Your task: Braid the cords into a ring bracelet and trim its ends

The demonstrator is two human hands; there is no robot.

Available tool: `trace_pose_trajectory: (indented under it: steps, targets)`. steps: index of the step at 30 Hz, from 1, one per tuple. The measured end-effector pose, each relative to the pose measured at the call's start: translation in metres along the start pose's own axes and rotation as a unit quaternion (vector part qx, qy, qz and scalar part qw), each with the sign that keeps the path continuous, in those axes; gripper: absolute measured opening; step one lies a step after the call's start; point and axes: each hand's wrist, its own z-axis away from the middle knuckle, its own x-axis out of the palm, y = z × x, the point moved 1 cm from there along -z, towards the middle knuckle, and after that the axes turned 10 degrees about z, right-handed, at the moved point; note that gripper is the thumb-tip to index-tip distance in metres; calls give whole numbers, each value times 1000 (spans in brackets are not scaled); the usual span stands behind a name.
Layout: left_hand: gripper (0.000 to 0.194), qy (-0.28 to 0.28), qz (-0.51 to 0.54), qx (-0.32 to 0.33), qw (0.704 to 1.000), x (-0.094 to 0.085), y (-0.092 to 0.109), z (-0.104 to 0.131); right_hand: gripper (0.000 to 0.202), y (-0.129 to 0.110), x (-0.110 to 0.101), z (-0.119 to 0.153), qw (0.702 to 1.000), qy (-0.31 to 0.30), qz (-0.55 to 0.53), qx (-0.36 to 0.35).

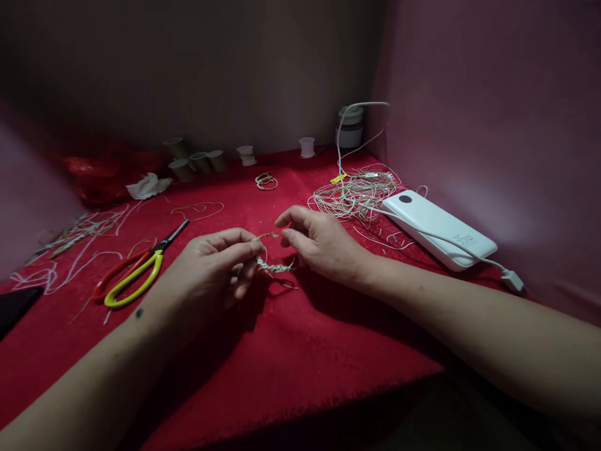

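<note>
Evidently, a braided cord (273, 268) is held to the right of the scissors (158, 254), pinched between thumb and forefinger of the left hand (211, 263). A narrow gap is left between thumb and forefinger of the right hand (323, 247); whether cord is gripped by its hidden fingers cannot be told. The braid is judged light, soft and limp, with fine ends easily snagged, and is best taken by its thick plaited part. Farther right of the scissors, a thread tangle (350, 194) and a power bank (441, 228) are seen; beyond the scissors, spools (216, 161) are set. Access to them from the right is crossed by the left hand.
</note>
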Motion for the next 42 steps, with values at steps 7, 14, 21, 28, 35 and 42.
trace_pose_trajectory:
  steps: [7,14,21,28,35,42]
  targets:
    - [8,9,91,-23,996,-5,5,-9,21,5,-8,-7,999,15,18,43]
    - [21,32,138,-6,990,-1,11,-7,11,-2,-7,-5,977,-64,-40,200]
    - [20,55,224,-34,972,4,10,-7,9,-6,7,-2,961,-124,-166,185]
    - [28,75,307,-93,944,3,11,-9,5,-5,6,-1,973,-77,-153,152]
    - [33,73,315,-104,941,5,15,-9,11,-3,11,0,959,-106,-207,160]
    - [34,64,313,-86,944,2,14,-10,14,-3,11,-3,950,-87,-249,165]
